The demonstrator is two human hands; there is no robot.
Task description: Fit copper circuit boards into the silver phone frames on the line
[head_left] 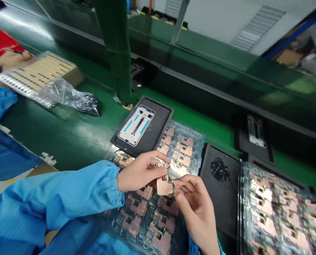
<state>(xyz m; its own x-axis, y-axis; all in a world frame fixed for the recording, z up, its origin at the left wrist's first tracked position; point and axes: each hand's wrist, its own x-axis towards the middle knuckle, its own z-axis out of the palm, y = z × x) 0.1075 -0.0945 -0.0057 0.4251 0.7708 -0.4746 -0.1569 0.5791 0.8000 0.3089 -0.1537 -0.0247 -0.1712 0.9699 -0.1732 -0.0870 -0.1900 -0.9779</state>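
In my left hand (144, 170) a small phone circuit board (165, 187) with a copper-coloured face is pinched between thumb and fingers. My right hand (193, 203) has its thumb and fingertips drawn together at the board's right edge; a dark bit shows there, too small to name. Below both hands lies a clear plastic tray (126, 232) with several similar copper-faced boards. Beyond them is another clear tray (201, 136) of boards. A black tray (160, 113) behind my left hand carries a silver phone frame (136, 125) with blue strips.
Right of my hands, a black tray (224, 209) holds a pile of small black pieces (219, 169). Another clear tray of boards (287, 219) sits farther right. A green post (115, 46) rises behind. At left, a co-worker's hand (14, 60) is beside stacked tan sheets (46, 69) and a plastic bag (73, 97).
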